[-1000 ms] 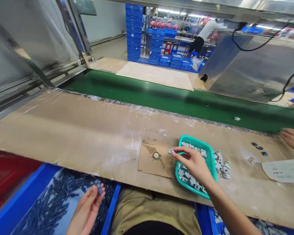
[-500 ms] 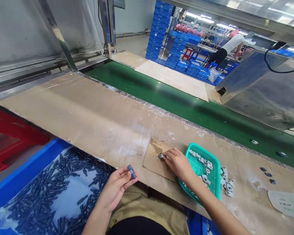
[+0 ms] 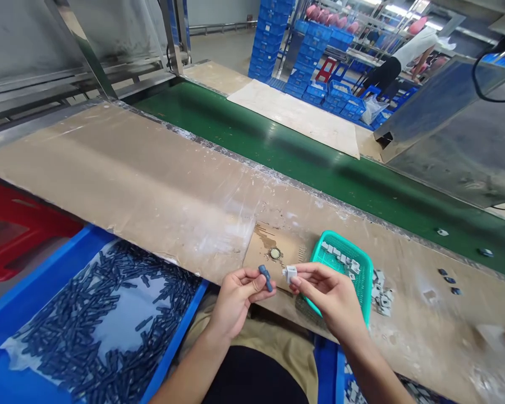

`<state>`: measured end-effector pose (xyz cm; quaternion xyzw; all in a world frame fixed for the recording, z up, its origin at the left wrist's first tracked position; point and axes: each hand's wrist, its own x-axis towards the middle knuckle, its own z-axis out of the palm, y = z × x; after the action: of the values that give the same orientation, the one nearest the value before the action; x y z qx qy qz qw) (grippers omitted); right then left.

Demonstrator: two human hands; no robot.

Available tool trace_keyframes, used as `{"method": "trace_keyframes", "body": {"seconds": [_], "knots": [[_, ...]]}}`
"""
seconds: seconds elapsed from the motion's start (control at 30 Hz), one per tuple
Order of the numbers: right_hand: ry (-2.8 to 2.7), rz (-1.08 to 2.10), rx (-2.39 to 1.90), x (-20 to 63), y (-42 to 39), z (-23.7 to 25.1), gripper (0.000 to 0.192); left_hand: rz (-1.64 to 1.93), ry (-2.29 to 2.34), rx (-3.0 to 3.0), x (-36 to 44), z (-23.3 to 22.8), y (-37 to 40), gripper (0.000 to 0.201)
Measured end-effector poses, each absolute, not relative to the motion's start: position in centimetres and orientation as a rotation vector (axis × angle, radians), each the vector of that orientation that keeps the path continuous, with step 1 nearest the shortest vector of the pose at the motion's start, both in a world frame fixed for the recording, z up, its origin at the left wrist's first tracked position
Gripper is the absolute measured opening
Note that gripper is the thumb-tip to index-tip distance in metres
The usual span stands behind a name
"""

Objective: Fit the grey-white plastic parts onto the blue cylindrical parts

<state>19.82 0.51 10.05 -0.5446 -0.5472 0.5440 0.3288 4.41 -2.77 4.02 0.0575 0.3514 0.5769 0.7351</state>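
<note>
Your left hand point(image 3: 235, 294) pinches a small dark blue pin point(image 3: 265, 277) between thumb and fingertips, held up over the near edge of the bench point(image 3: 130, 185); your right hand point(image 3: 326, 292) pinches a small white clip point(image 3: 290, 274) the same way, just beside the pin but not touching it; both parts look light, hard and stiff, moulded plastic by the look of them, and smooth enough to slip, so grip each across its middle and leave the facing ends free; they are too small to show finer detail. Just beyond your fingers a round metal disc point(image 3: 275, 253) sits on a cardboard patch point(image 3: 265, 238); a teal basket point(image 3: 340, 264) of more white clips stands right of it; a blue bin point(image 3: 67, 331) of dark pins lies lower left; the green belt point(image 3: 320, 168) runs behind the bench.
</note>
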Motion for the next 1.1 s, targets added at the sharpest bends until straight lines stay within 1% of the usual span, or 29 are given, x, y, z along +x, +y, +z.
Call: {"method": "trace_keyframes", "body": {"seconds": [0.13,0.37,0.6,0.7,0.8,0.87,0.93,1.0,1.07,1.1], "knots": [[-1.467,1.424,-1.430,19.9,0.0,9.8,0.023,1.275,0.830,0.177,5.1,5.1,-2.6,0.033],[-1.542,1.381,-1.401,20.1,-0.1,9.0,0.022,1.324,0.957,0.334,5.8,5.3,-2.5,0.030],[-1.644,1.375,-1.390,20.9,0.0,8.9,0.019,1.228,0.995,0.397,5.4,6.0,-2.0,0.034],[-1.642,1.401,-1.389,21.1,0.0,9.0,0.021,1.160,0.948,0.390,5.3,5.9,-1.9,0.036],[-1.605,1.375,-1.421,20.9,0.1,9.6,0.021,1.136,0.821,0.369,5.7,5.4,-1.8,0.033],[-1.547,1.301,-1.440,20.8,0.1,10.2,0.020,1.195,0.771,0.362,6.2,5.1,-1.8,0.033],[-1.437,1.252,-1.437,20.7,0.1,10.8,0.019,1.343,0.799,0.366,6.9,4.9,-1.9,0.026],[-1.288,1.318,-1.406,20.6,0.0,11.2,0.017,1.533,0.916,0.431,7.4,4.9,-2.0,0.015],[-1.149,1.460,-1.358,20.5,-0.3,11.4,0.017,1.686,1.073,0.590,7.6,4.9,-2.2,0.005],[-1.096,1.530,-1.343,20.4,-0.4,11.4,0.017,1.744,1.144,0.701,7.6,4.9,-2.4,0.006]]}}
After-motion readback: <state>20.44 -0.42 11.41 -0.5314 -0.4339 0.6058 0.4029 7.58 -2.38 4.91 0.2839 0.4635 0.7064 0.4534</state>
